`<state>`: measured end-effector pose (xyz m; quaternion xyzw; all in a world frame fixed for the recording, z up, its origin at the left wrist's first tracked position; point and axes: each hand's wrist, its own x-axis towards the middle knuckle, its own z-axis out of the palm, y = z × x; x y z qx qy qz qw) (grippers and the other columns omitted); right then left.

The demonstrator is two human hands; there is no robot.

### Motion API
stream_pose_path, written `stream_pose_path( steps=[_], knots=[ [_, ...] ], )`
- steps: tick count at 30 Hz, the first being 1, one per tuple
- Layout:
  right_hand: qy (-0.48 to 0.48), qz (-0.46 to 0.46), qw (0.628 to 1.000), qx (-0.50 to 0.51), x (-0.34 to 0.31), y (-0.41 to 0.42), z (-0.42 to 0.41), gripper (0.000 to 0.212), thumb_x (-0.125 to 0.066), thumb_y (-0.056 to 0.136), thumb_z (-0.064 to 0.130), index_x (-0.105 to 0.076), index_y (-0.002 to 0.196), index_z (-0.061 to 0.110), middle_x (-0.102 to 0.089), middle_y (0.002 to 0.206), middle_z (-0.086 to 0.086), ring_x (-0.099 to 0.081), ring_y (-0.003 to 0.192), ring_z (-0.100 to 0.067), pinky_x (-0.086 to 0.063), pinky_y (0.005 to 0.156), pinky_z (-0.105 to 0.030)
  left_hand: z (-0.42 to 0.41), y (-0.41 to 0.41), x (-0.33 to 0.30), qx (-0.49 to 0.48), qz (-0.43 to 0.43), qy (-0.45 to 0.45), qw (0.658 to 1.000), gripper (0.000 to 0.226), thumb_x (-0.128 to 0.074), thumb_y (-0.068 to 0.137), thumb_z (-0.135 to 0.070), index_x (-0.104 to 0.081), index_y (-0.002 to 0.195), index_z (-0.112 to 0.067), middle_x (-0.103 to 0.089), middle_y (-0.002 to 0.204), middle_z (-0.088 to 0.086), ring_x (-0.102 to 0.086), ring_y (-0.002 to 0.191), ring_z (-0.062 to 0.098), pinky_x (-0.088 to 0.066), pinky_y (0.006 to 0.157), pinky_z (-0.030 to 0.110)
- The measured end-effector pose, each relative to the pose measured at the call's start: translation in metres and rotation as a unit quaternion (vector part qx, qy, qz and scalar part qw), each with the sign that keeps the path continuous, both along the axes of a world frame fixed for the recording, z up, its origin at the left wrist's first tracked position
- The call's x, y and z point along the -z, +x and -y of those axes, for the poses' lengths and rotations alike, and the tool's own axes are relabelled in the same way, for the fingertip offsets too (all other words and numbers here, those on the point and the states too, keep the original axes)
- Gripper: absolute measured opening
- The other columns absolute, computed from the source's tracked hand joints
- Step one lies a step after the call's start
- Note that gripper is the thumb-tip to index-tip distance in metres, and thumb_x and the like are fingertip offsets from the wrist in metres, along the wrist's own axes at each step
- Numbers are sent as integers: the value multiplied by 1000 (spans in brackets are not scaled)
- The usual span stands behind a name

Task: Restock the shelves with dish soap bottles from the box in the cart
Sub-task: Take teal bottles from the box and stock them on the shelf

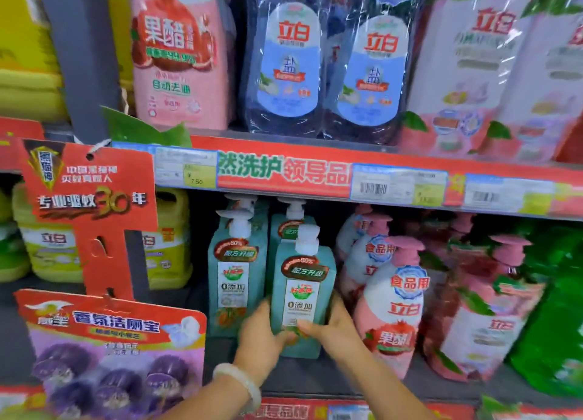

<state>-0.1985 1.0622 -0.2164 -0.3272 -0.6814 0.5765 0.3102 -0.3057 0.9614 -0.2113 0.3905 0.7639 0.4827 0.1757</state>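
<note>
A teal pump bottle of dish soap stands upright at the front of the lower shelf. My left hand grips its lower left side and my right hand grips its lower right side, thumb across the front. To its left stands another teal pump bottle, and more teal bottles stand behind. The box and the cart are out of view.
Pink pump bottles crowd the shelf right of the teal ones, green refill bags beyond. Yellow jugs sit left. Hanging red cardboard display strips cover the left side. The upper shelf edge carries price tags below tall bottles.
</note>
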Motion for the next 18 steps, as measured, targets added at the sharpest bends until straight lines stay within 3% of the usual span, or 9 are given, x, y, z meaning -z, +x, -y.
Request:
stream_pose_path(
  steps=[3,6,9,11,14,18],
  knots=[
    [16,-9,1000,-3,1,-6,-3,81,-77,62,5,-39,133,11,-61,123,-7,-60,113,-21,-51,96,-40,-2,5,2,-58,-45,-40,997,35,-72,81,-20,-60,111,-8,-66,111,6,-60,106,21,-43,86,24],
    [37,5,999,-4,2,-11,-5,71,-73,75,-1,-37,135,11,-60,124,-6,-58,115,-19,-48,99,-38,-5,6,1,-90,-51,-53,993,26,-67,85,-26,-63,104,-9,-68,105,6,-62,100,22,-43,77,25],
    [59,24,998,4,0,-16,-8,63,-70,79,-2,-38,132,9,-59,117,-2,-57,114,-19,-47,95,-29,-9,3,-1,-126,-45,-60,989,19,-68,84,-29,-58,80,-14,-65,83,-1,-60,83,22,-38,65,25],
    [65,31,997,12,-3,-19,-9,62,-69,79,-1,-40,132,10,-60,113,-1,-58,113,-20,-47,94,-29,-12,5,-2,-149,-29,-56,987,27,-68,84,-29,-49,70,-16,-55,70,-7,-52,73,17,-34,62,24],
    [66,37,997,20,-4,-24,-9,64,-69,79,-1,-38,135,10,-60,117,-4,-56,110,-17,-45,96,-30,-15,6,-3,-169,-16,-37,985,20,-69,84,-27,-59,88,-9,-58,81,-2,-50,76,16,-35,66,23],
    [64,43,997,22,-5,-25,-10,66,-69,80,3,-36,137,11,-58,123,-6,-53,109,-14,-43,93,-26,-16,4,0,-184,8,-27,983,32,-70,83,-29,-65,102,-3,-69,101,9,-61,87,23,-38,69,24]
  ],
)
